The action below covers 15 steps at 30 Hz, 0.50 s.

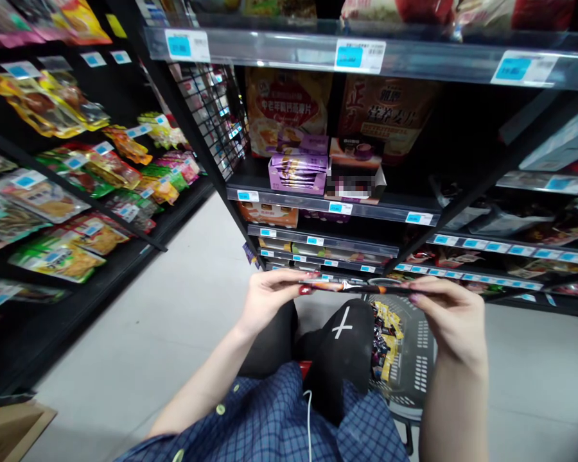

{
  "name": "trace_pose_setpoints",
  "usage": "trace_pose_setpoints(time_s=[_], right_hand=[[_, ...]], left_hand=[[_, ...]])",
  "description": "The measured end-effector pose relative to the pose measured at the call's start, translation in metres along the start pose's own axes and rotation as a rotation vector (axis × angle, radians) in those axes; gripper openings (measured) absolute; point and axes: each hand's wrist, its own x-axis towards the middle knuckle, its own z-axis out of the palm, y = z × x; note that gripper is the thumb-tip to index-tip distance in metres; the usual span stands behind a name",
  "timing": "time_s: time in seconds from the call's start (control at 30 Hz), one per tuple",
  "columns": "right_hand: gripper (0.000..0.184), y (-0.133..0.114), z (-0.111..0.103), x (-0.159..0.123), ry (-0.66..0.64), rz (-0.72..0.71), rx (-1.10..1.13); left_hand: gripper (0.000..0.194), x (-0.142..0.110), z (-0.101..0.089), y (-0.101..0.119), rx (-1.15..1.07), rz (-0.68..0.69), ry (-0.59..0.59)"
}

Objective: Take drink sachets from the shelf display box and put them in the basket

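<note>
Between my two hands a thin, flat black-and-orange piece [354, 285] is held level above my knees, seen nearly edge-on, so its kind does not show. My left hand [268, 298] pinches its left end between thumb and fingers. The right end is pinched by my right hand [455, 314]. Below and beside my right knee stands a dark grey plastic basket [420, 378] with several small yellow and black packets [388, 333] in it. Ahead on a shelf sit an open purple box of sachets [297, 174] and a brown box [356, 154].
Shelving with price-tagged edges [289, 54] rises in front, holding large cereal bags [289, 106] behind the boxes. At left, another rack carries bagged snacks [60, 256]. A cardboard box [14, 430] lies on the floor at lower left. More stocked shelves [510, 247] stand at right.
</note>
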Motion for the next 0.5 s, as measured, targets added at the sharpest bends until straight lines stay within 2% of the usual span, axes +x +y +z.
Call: trace_pose_setpoints(time_s=[0.1, 0.2, 0.27, 0.37, 0.5], right_hand=[[0.024, -0.013, -0.001, -0.003, -0.062, -0.234, -0.066], [0.029, -0.021, 0.000, -0.007, -0.034, -0.410, -0.167], [0.030, -0.023, 0.002, -0.011, -0.007, -0.496, -0.215], [0.033, -0.024, 0.004, -0.019, 0.038, -0.562, -0.246], [0.037, -0.025, 0.008, -0.027, 0.100, -0.591, -0.266]], left_hand=[[0.013, 0.001, -0.003, 0.006, 0.088, 0.297, -0.074], [0.017, 0.002, -0.007, 0.009, 0.127, 0.568, -0.117], [0.020, -0.001, -0.009, 0.009, 0.182, 0.706, -0.100], [0.023, -0.007, -0.013, 0.009, 0.273, 0.826, -0.043], [0.026, -0.012, -0.016, 0.012, 0.356, 0.874, -0.010]])
